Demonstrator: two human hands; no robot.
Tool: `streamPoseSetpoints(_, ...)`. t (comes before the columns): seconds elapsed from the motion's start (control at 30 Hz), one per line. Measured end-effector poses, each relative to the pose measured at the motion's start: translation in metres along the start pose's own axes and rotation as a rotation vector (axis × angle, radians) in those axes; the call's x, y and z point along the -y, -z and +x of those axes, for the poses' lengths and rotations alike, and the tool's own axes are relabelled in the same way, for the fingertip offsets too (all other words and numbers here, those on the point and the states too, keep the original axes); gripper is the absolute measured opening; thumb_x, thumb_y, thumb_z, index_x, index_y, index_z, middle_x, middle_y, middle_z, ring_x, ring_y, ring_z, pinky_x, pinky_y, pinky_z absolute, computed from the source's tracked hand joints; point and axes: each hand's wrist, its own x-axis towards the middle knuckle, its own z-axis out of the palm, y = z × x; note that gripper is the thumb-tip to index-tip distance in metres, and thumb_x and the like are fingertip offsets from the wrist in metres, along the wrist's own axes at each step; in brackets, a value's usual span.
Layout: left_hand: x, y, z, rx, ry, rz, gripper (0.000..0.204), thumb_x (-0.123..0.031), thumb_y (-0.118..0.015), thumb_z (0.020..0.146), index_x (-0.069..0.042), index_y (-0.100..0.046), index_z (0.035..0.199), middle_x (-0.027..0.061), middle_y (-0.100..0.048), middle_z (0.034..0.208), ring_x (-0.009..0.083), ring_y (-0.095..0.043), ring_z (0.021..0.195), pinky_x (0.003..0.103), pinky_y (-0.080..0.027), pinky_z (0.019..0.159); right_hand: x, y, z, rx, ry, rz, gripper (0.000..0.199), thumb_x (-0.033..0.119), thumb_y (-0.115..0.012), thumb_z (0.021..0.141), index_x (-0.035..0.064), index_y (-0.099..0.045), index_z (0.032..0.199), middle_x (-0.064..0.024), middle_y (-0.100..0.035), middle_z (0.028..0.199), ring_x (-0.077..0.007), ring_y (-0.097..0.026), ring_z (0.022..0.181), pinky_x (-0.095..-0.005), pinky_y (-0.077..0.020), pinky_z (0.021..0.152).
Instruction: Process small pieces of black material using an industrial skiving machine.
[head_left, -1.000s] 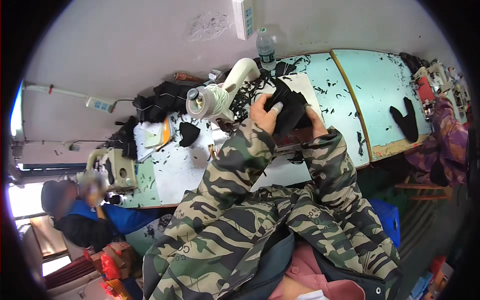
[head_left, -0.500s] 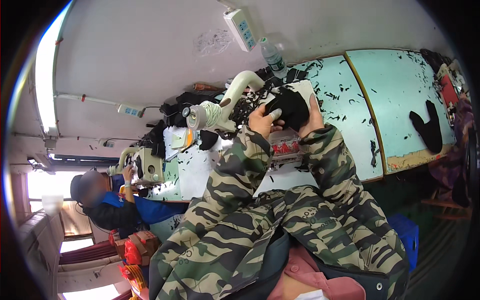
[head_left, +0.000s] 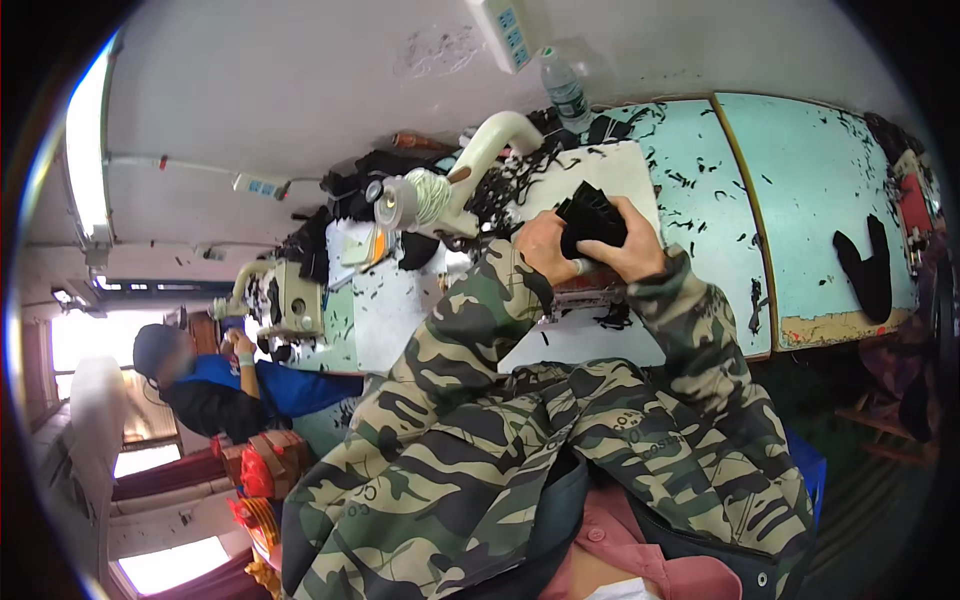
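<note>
A bunched black fabric piece (head_left: pixel 592 214) is held up between my two hands, folded so its upper edge shows several layers. My left hand (head_left: pixel 545 246) grips it from the left, with its fingertips partly hidden. On the other side my right hand (head_left: pixel 630 245) is closed round the piece, thumb lying across its front. Both hands are over the near edge of a pale board beside a cream sewing machine (head_left: pixel 488 148), which carries a wound light thread (head_left: pixel 430 196).
Black scraps (head_left: pixel 690 205) litter the pale green table. A mitten-shaped black fabric piece (head_left: pixel 868 270) lies on the right. A plastic bottle (head_left: pixel 566 92) stands by the wall, below a power strip (head_left: pixel 502 34). At the left, a co-worker (head_left: pixel 215 385) sits by another sewing machine (head_left: pixel 296 298).
The black fabric piece has gone from spread out to bunched and compact. My right hand has shifted from its side to wrap over its front, and the view has turned slightly.
</note>
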Motion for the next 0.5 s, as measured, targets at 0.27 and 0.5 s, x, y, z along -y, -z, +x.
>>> streamPoseSetpoints(0.27, 0.099, 0.042, -0.148, 0.668, 0.385, -0.529, 0.051, -0.018, -0.079, 0.059, 0.001, -0.06, 0.101, 0.0114, -0.066, 0.089, 0.0176, -0.062, 0.08, 0.029, -0.048, 0.077, 0.1, -0.037, -0.057, 0.513, 0.287, 0.128, 0.03, 0.02, -0.062, 0.079, -0.0016, -0.06, 0.099, -0.0157, -0.059, 0.099, -0.0308, -0.055, 0.094, -0.0375, -0.0432, 0.083)
streamPoseSetpoints(0.5, 0.24, 0.025, -0.173, 0.739, 0.629, -0.322, 0.053, -0.022, -0.082, 0.053, 0.002, -0.063, 0.096, 0.0111, -0.066, 0.087, 0.0192, -0.063, 0.08, 0.032, -0.049, 0.074, 0.213, -0.144, -0.07, 0.304, 0.88, 1.215, 0.027, 0.011, -0.052, 0.09, -0.0142, -0.058, 0.083, -0.0226, -0.057, 0.084, -0.0247, -0.054, 0.06, -0.0285, -0.0444, 0.048)
